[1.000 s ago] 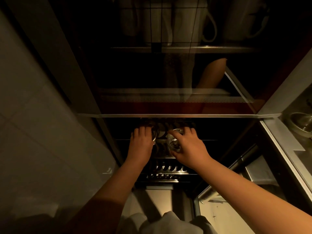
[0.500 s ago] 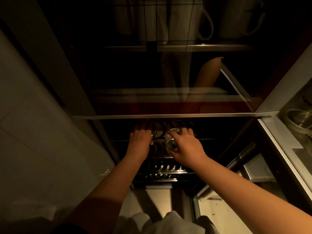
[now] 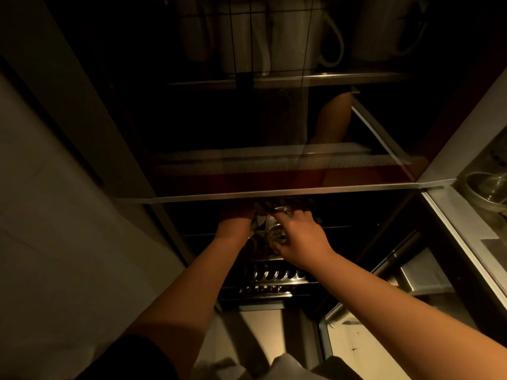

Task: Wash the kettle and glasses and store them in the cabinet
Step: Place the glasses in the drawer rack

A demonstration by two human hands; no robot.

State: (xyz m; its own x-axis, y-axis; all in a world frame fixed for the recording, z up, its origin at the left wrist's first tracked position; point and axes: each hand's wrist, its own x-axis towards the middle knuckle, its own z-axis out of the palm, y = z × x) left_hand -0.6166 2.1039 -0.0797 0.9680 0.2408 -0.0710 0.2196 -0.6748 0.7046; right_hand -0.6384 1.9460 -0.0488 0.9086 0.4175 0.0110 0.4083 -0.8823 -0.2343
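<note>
We observe a dim cabinet (image 3: 274,193) filling the middle of the frame, its lower compartment open. Left of centre, the left hand (image 3: 234,224) reaches in beneath the metal edge; its fingers are hidden in shadow, so we cannot tell its grip. Just right of it, at centre, the right hand (image 3: 297,237) grasps a clear glass (image 3: 275,231), fingers curled over it above a wire rack (image 3: 274,275). At the upper middle, pale mugs (image 3: 299,34) stand behind dark glass. At the right edge sits a metal bowl (image 3: 487,190)
</note>
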